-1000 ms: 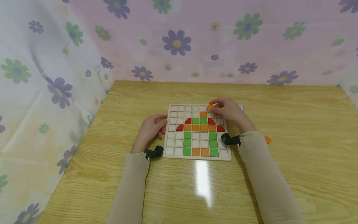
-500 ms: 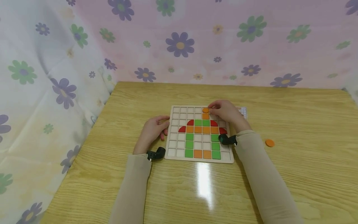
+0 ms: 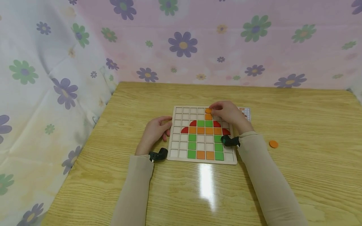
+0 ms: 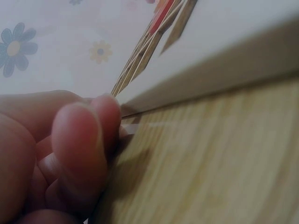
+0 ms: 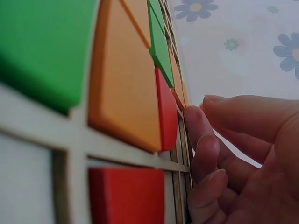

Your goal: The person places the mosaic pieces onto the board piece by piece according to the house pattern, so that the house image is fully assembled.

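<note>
A square wooden grid board (image 3: 174, 137) lies on the table, carrying green, orange and red pieces in a mushroom-like pattern. At its left edge my left hand (image 3: 154, 130) rests with loosely bent fingers; in the left wrist view, fingertips (image 4: 108, 114) meet the board's side. My right hand (image 3: 227, 113) reaches over the upper right part. Its thumb and index finger pinch the right side of an orange disc (image 3: 208, 110) in the top row, just above an orange square (image 3: 208, 117). The fingers partly hide that disc.
Another orange disc (image 3: 273, 144) lies on the table (image 3: 305, 131), to the right of my right forearm. A printed pattern card (image 3: 245, 113) shows partly behind my right hand. Flowered cloth (image 3: 158, 37) stands behind the table and on its left side.
My right hand has moved the orange disc slightly left, from right of the orange square's column to its top cell. My left hand stays by the board's edge. The view has shifted a little.
</note>
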`<state>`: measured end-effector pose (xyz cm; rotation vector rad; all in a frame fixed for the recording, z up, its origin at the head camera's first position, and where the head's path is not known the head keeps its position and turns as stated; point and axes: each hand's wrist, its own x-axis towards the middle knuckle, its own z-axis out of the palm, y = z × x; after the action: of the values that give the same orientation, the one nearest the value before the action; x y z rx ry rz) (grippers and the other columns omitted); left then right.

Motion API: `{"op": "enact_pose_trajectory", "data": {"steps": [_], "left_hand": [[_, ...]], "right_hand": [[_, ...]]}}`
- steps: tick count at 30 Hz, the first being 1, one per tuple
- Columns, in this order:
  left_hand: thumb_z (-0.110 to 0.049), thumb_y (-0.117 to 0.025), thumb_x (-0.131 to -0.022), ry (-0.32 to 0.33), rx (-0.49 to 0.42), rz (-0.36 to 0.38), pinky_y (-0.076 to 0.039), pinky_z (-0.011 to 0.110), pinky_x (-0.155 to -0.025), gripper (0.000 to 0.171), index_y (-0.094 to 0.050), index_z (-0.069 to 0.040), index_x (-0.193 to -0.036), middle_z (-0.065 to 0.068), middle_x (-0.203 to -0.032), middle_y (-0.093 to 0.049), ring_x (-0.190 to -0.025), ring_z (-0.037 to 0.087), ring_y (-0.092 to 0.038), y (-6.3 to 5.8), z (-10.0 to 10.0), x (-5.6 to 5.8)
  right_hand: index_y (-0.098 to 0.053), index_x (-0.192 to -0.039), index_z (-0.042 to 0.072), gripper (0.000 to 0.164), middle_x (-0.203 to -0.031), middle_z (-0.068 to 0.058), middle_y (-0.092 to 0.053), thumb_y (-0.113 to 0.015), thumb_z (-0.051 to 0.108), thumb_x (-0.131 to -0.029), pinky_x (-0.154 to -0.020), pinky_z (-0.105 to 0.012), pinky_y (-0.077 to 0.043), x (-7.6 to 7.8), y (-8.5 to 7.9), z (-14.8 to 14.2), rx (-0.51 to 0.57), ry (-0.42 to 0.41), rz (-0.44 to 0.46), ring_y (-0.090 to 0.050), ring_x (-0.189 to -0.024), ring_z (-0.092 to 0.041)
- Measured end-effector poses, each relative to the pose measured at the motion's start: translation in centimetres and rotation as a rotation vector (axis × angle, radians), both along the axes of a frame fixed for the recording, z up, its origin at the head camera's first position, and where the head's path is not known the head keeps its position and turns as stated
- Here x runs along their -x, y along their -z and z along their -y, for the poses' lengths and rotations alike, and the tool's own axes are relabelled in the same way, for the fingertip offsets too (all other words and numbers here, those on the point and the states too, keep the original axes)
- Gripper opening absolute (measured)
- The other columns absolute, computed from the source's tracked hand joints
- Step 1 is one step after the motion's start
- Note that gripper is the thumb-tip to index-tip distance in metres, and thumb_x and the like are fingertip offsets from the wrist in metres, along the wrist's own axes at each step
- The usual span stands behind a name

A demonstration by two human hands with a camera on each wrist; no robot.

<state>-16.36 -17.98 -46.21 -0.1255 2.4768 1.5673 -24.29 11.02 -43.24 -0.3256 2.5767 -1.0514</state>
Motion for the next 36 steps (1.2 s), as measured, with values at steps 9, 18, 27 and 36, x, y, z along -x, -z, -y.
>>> {"op": "enact_pose_trajectory", "data": {"steps": [9,18,27,36], "left_hand": [[-0.03,-0.056,-0.089,0.005,-0.009,0.004,-0.048,0.037,-0.051,0.031,-0.056,-0.024,-0.119,0.011,-0.064,-0.06,-0.045,0.028,-0.055,-0.1,-0.1,0.0],[-0.03,-0.055,-0.089,0.009,0.013,0.01,-0.048,0.036,-0.051,0.031,-0.056,-0.024,-0.119,0.01,-0.064,-0.06,-0.045,0.027,-0.055,0.1,-0.2,-0.2],[-0.031,-0.055,-0.089,0.019,0.025,-0.006,-0.047,0.034,-0.055,0.031,-0.056,-0.023,-0.119,0.009,-0.063,-0.06,-0.045,0.026,-0.055,0.0,-0.2,-0.2],[-0.029,-0.055,-0.089,0.023,0.016,-0.015,-0.047,0.035,-0.054,0.031,-0.056,-0.022,-0.119,0.01,-0.063,-0.06,-0.045,0.026,-0.055,-0.2,-0.1,-0.3]], "right_hand": [[-0.057,-0.116,0.019,0.028,-0.113,-0.006,-0.054,-0.055,0.029,-0.089,-0.087,-0.043,-0.039,-0.1,-0.3,-0.2,0.002,-0.003,0.009,-0.048,-0.1,-0.024],[-0.054,-0.121,0.016,0.035,-0.108,-0.006,-0.055,-0.054,0.031,-0.089,-0.082,-0.041,-0.042,-1.3,-0.8,-1.0,0.056,-0.085,-0.004,-0.05,-0.095,-0.023],[-0.055,-0.118,0.016,0.036,-0.106,-0.004,-0.056,-0.052,0.037,-0.089,-0.08,-0.042,-0.042,-4.4,-2.7,-3.5,-0.022,-0.077,-0.114,-0.051,-0.096,-0.022],[-0.056,-0.118,0.014,0.037,-0.1,-0.005,-0.058,-0.047,0.04,-0.091,-0.072,-0.038,-0.042,-7.4,-3.1,-8.0,-0.131,-0.106,-0.204,-0.052,-0.087,-0.02]]}}
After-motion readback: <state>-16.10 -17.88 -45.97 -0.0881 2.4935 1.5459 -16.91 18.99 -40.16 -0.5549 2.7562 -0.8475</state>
